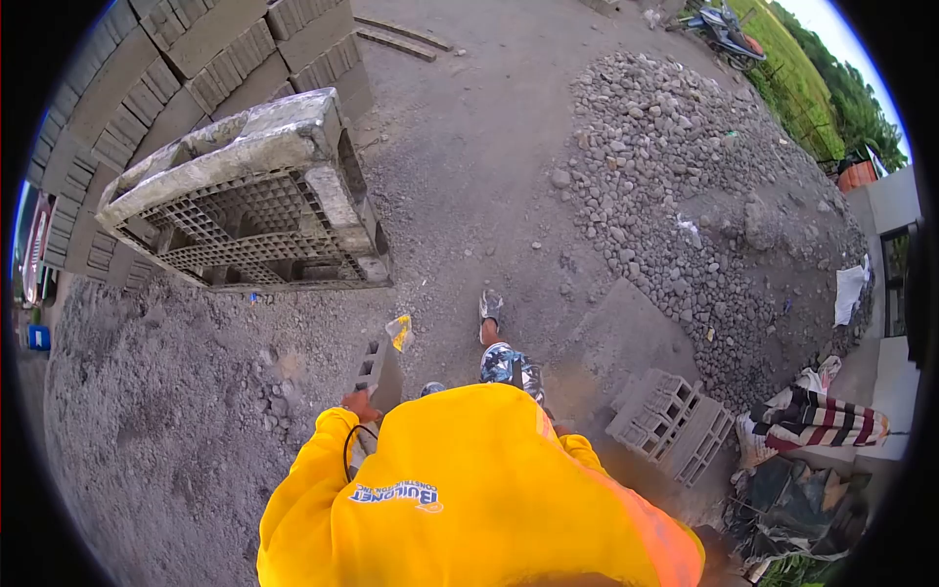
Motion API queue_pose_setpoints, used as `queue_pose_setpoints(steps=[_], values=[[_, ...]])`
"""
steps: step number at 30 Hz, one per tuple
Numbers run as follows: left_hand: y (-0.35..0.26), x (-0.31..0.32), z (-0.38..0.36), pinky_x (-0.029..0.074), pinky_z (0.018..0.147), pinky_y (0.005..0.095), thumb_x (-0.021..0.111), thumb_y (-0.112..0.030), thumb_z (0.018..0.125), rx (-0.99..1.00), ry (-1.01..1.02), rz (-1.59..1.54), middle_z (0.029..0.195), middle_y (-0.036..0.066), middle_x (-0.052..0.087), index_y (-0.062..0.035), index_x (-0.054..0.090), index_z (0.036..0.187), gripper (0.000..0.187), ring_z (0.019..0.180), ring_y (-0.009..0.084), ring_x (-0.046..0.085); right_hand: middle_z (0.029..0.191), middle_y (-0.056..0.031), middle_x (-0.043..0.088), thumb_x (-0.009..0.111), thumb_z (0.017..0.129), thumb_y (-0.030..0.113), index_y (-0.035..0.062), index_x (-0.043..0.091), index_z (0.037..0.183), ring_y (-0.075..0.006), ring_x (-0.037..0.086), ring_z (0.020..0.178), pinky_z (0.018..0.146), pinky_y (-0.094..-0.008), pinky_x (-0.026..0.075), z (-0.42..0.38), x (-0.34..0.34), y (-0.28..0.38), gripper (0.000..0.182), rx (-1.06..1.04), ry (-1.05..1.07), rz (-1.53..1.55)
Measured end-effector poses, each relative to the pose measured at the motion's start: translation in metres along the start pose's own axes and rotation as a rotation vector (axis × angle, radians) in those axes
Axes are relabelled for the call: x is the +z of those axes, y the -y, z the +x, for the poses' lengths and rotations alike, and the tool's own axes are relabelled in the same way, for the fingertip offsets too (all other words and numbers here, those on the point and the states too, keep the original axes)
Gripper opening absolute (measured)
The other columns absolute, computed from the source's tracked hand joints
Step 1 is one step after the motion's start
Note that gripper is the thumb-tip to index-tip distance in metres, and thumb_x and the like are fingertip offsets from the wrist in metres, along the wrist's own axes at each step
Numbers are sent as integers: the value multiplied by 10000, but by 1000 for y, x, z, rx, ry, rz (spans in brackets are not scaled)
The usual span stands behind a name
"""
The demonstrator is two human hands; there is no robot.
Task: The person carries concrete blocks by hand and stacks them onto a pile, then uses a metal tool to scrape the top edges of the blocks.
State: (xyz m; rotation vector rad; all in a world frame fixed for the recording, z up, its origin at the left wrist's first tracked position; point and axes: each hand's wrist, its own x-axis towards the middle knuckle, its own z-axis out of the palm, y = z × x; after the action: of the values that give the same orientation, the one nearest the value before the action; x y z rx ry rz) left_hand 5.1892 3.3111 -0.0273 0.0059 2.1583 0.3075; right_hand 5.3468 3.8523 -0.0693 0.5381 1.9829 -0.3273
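Note:
My left hand [362, 404] grips the near end of a grey concrete hollow block [381, 370], its open cells facing left. The block is beside my left leg, low over the gravel. A dark loop, like a cord, hangs at the left sleeve cuff. Of my right hand [561, 428] only a sliver shows past the yellow sweatshirt [489, 489]; its fingers are hidden by my body, and I cannot see what it holds, if anything. A yellow and white scrap [400, 333] lies just beyond the block.
A grey plastic pallet [245, 201] stands tilted ahead left, before stacked hollow blocks [210, 59]. Two more hollow blocks [670, 426] sit to my right. A stone heap [675, 186] rises ahead right. Striped cloth [817, 421] and dark sheeting [797, 514] lie near the wall.

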Motion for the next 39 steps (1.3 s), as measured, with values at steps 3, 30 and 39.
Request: queue_pose_setpoints(steps=[3, 30, 39], values=[[-42, -60, 83, 450, 975, 435, 750, -494, 656, 65, 11, -43, 1238, 236, 584, -170, 399, 1428, 908, 1138, 382, 575, 1332, -195, 535, 651, 759, 511, 84, 462, 1360, -370, 483, 1260, 1067, -517, 327, 26, -90, -4, 762, 53, 23, 74], [-379, -699, 678, 346, 1077, 443, 760, -412, 659, -35, 34, -157, 1327, 223, 524, -125, 397, 1422, 892, 1211, 388, 515, 1339, -201, 525, 643, 752, 554, 74, 494, 1339, -365, 480, 1261, 1043, -470, 376, 525, -995, 312, 772, 23, -38, -73], [-468, -960, 875, 300, 1118, 427, 741, -352, 690, -234, -46, -328, 1375, 198, 493, -150, 348, 1461, 888, 1269, 354, 480, 1342, -203, 522, 640, 750, 568, 71, 505, 1331, -364, 479, 1262, 1035, -454, 392, 784, -1281, 455, 777, -123, 1, -202]])
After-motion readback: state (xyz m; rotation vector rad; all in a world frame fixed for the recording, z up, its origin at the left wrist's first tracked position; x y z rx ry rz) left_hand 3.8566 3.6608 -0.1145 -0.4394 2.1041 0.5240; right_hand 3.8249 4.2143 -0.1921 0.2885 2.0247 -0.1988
